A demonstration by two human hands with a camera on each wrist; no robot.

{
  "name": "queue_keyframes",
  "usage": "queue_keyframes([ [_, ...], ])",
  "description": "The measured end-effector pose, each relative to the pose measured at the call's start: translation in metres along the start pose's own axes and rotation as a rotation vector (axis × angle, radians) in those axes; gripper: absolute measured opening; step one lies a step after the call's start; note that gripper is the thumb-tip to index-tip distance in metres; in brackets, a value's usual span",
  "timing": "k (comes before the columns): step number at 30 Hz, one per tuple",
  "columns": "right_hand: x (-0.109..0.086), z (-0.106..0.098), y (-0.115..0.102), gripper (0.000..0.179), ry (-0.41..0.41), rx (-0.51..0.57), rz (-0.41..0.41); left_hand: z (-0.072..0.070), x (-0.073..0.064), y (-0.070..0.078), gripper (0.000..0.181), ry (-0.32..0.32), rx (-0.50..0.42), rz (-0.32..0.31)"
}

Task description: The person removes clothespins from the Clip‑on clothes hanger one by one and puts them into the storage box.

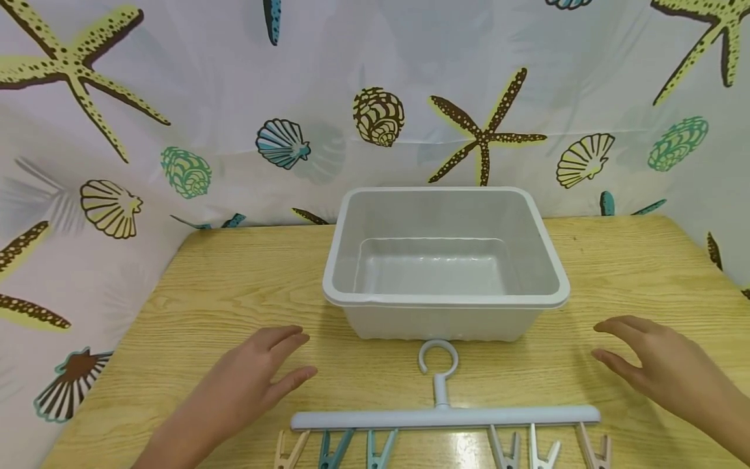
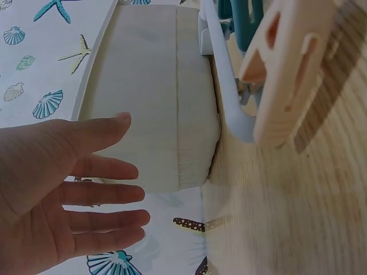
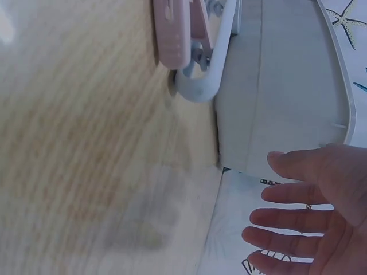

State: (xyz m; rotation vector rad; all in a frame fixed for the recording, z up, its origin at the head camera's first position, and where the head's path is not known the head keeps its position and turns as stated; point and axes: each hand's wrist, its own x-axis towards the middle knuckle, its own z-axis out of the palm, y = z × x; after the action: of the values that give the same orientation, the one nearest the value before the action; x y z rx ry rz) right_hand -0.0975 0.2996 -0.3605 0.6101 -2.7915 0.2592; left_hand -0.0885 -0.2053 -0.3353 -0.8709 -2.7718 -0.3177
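Note:
A light grey plastic bin (image 1: 445, 301) stands upright near the back of the table, its inside bare. In front of it lies a pale blue-grey clip hanger (image 1: 404, 418), its hook toward the bin. Several clothespins hang off its bar: a beige one (image 1: 290, 449) at the left end, teal ones (image 1: 335, 449) beside it, grey and white ones (image 1: 543, 449) on the right, and a pink one (image 1: 594, 446) at the right end. My left hand (image 1: 252, 384) hovers left of the hanger, fingers extended, holding nothing. To the right, my right hand (image 1: 656, 358) is likewise apart from everything, fingers spread.
The wood-grain table (image 1: 246, 280) reaches back to a white cloth (image 1: 328, 58) printed with shells and starfish, which hangs behind and along both sides. The bin's back edge is close to that cloth.

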Motion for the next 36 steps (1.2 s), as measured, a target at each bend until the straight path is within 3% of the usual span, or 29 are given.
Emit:
queue_keyframes([
  [7,-0.004,0.007,-0.007,0.035,-0.033,0.023,-0.039,0.010,-0.002,0.002,0.041,0.007,0.008,0.064],
  [13,-0.008,0.014,-0.011,0.035,-0.020,0.066,-0.116,0.017,-0.002,0.005,0.041,-0.067,-0.012,0.076],
  [18,-0.011,0.020,-0.015,0.032,-0.100,0.114,-0.124,0.025,-0.001,0.007,0.039,-0.154,-0.054,0.087],
  [22,-0.012,0.024,-0.017,0.029,-0.126,0.162,-0.190,0.027,-0.002,0.010,0.039,-0.216,-0.067,0.082],
  [29,-0.013,0.028,-0.021,0.028,-0.204,0.195,-0.243,0.030,-0.004,0.011,0.031,-0.262,-0.087,0.126],
  [36,-0.014,0.029,-0.026,0.024,-0.182,0.206,-0.317,0.032,-0.006,0.012,0.036,-0.330,-0.143,0.131],
])
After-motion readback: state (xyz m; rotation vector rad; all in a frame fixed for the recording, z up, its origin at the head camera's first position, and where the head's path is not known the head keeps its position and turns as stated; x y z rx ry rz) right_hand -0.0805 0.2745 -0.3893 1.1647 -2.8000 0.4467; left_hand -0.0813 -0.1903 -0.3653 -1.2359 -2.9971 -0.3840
